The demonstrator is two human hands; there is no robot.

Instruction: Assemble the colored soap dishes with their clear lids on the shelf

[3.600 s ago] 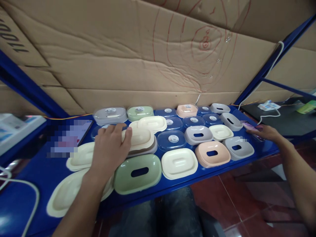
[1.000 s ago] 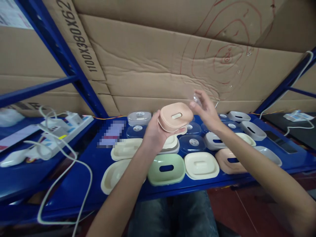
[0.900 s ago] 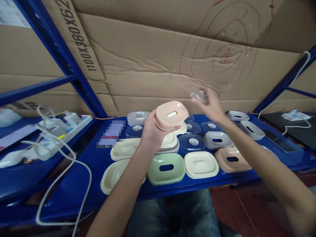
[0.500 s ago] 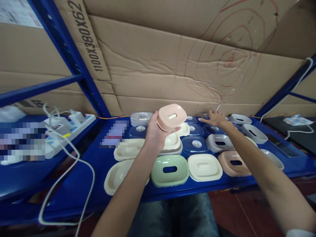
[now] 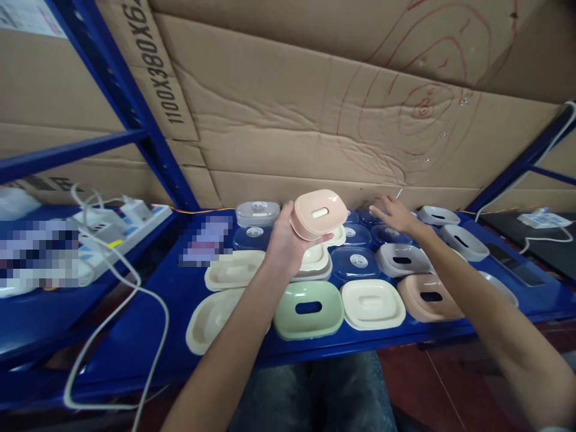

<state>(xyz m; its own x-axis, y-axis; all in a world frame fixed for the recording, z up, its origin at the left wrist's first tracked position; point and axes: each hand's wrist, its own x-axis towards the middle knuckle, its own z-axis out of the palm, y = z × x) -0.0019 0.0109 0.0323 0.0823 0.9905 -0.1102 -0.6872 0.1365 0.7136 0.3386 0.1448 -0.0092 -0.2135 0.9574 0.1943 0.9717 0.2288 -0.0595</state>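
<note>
My left hand (image 5: 288, 249) grips a pink oval plastic soap dish (image 5: 310, 223), raised above the table and tilted. A slot in its face shows a cream piece inside. Toward the back, my right hand (image 5: 396, 213) hovers with its fingers apart and nothing in them. Beneath it are clear lids with round stickers, one clear lid (image 5: 390, 234) nearest. In front of my left hand lie a green slotted part (image 5: 308, 324) and a cream tray (image 5: 373, 305). My left hand partly hides a stacked cream tray (image 5: 314, 259).
On the blue table (image 5: 148, 312) are a pink slotted part (image 5: 411, 300), a grey slotted part (image 5: 398, 261) and several other trays and lids. A power strip (image 5: 155, 219) with a white cable (image 5: 167, 324) stands left. Cardboard (image 5: 279, 120) closes the back.
My right hand has lifted slightly from the clear lids, its fingers still apart. My left hand has shifted a little to the right with the soap dish.
</note>
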